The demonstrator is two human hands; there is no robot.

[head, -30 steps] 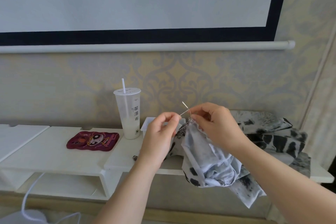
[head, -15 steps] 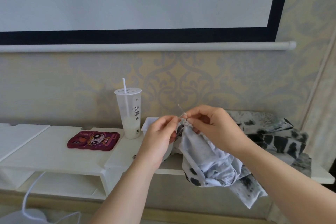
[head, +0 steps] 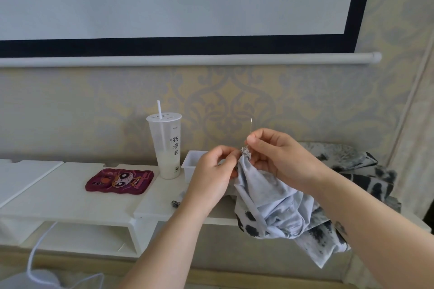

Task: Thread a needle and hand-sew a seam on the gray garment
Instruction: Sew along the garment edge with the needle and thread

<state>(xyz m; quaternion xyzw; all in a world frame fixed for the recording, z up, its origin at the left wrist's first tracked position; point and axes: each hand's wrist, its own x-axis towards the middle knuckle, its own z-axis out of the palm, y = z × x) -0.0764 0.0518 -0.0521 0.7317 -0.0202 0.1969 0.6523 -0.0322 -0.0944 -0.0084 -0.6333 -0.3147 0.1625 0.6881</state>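
The gray garment [head: 270, 204], pale with dark blotches, hangs bunched from both hands over the shelf's front edge, and its far part lies spread on the shelf to the right. My left hand [head: 213, 171] pinches the gathered fabric edge at the top. My right hand [head: 279, 157] pinches the needle [head: 250, 125] just above that edge. The needle stands nearly upright, eye end up, above my right thumb. The thread is too fine to make out.
A tall plastic cup [head: 165, 145] with a straw and some milky drink stands on the white shelf [head: 58, 195]. A maroon cartoon phone case [head: 119, 180] lies left of it. A small white box [head: 191, 165] sits behind my left hand. A white cable [head: 37, 248] hangs at lower left.
The needle, earlier slanted between the two hands at the fabric edge, now points straight up above my right hand. My right hand has risen slightly; my left stays on the fabric.
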